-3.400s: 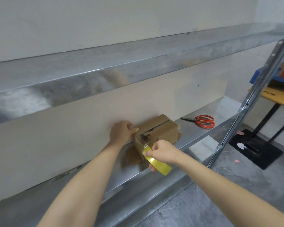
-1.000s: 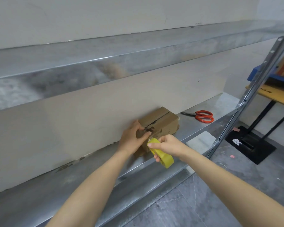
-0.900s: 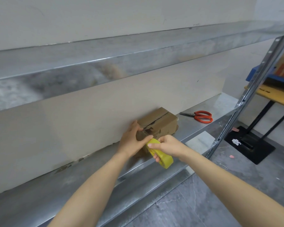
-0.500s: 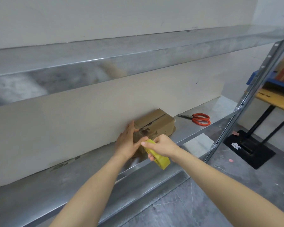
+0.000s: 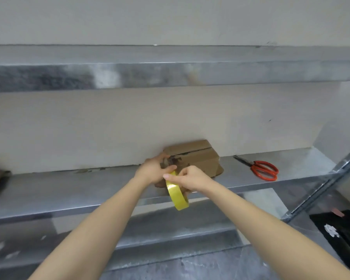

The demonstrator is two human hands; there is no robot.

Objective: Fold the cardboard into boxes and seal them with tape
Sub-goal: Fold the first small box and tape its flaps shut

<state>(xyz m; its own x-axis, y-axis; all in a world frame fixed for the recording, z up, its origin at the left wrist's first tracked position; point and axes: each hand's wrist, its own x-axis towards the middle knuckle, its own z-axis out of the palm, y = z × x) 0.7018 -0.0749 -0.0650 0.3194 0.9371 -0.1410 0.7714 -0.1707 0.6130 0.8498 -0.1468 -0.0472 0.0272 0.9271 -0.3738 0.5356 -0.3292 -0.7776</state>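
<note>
— Where do we stand with this one?
— Our left hand (image 5: 153, 171) is curled round the near end of the cardboard box (image 5: 198, 158), thumb reaching across to the top of the tape roll (image 5: 178, 194). Our right hand (image 5: 191, 178) pinches that roll just beside the thumb. The box sits on the metal shelf (image 5: 69, 190) directly beyond both hands, its back against the wall.
— So we're at the sealing step, starting a strip?
— That's how we judge it. To do it well, we should pin the free end flat on the end face with the left thumb, then draw the roll away along the centre seam, taut and straight, so both flaps are caught evenly. Whether the end has stuck already we cannot tell; the hands cover it.
— And the materials?
— The box is plain brown cardboard, a low rectangular block, with a dark gap down its top seam and a ragged, torn patch by our left hand; tape may grip poorly there. The tape is glossy yellow, a narrow thin-walled ring. The shelf is smooth, shiny grey metal, so the box could slide unless we brace it. Red-handled scissors (image 5: 263, 170) lie to the right of our hands, ready for the cut
</note>
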